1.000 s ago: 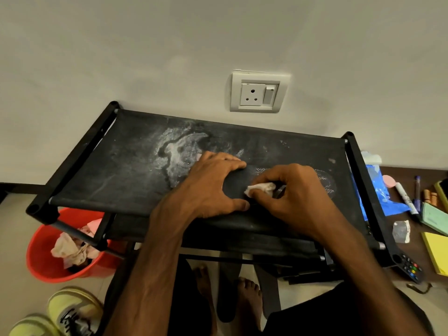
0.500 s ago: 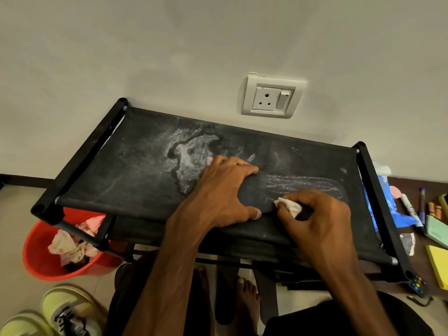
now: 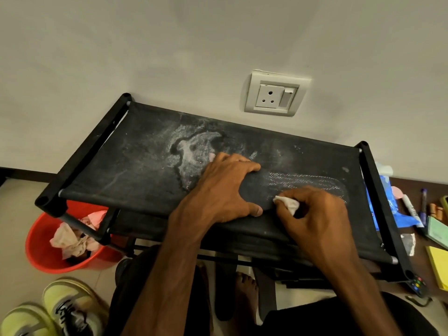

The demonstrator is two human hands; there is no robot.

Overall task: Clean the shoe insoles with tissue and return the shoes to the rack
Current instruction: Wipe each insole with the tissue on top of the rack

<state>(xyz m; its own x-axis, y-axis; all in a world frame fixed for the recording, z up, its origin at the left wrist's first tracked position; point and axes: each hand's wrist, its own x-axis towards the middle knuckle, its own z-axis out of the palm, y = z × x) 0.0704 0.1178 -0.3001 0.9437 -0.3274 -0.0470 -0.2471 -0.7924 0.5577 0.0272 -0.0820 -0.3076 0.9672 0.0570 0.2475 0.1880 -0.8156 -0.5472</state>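
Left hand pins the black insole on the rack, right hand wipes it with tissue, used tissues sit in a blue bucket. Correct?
The bucket is red, not blue, per the head view. Left hand pinning the insole, right hand wiping with tissue: correct.

My one camera sits on my head, looking forward and steeply down, close over my left grip (image 3: 225, 190) and right grip (image 3: 312, 214), the rack (image 3: 121, 166) under them, wall (image 3: 169, 57) beyond.
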